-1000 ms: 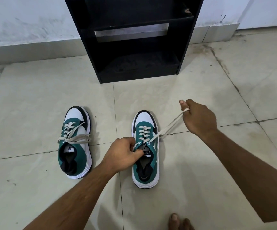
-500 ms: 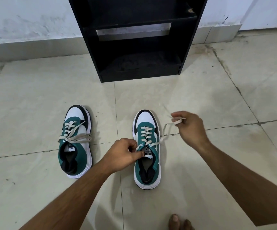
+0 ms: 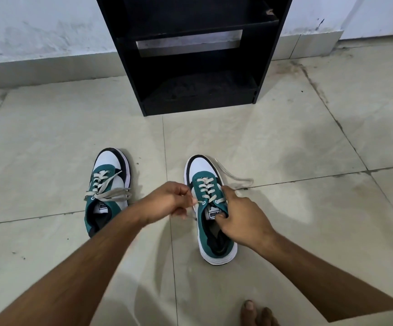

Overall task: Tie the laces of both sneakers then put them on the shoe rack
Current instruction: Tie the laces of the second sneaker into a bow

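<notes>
Two green, white and black sneakers stand on the tiled floor, toes toward the black shoe rack (image 3: 265,67). The left sneaker (image 3: 107,184) has beige laces lying loosely crossed over its tongue. At the right sneaker (image 3: 210,208), my left hand (image 3: 167,201) pinches the left lace end beside the top eyelet. My right hand (image 3: 240,215) grips the shoe's right collar, fingers tucked inside the opening. The right lace end (image 3: 234,176) lies loose on the floor beside the toe.
The rack stands against a white wall (image 3: 37,27), its bottom shelf (image 3: 198,87) open toward me. Bare toes (image 3: 258,311) show at the bottom edge, right of centre. Tile floor (image 3: 285,142) stretches between the shoes and the rack.
My right hand let go of the taut right lace, which dropped to the floor, and came down onto the shoe's collar. My left hand stayed at the top eyelet.
</notes>
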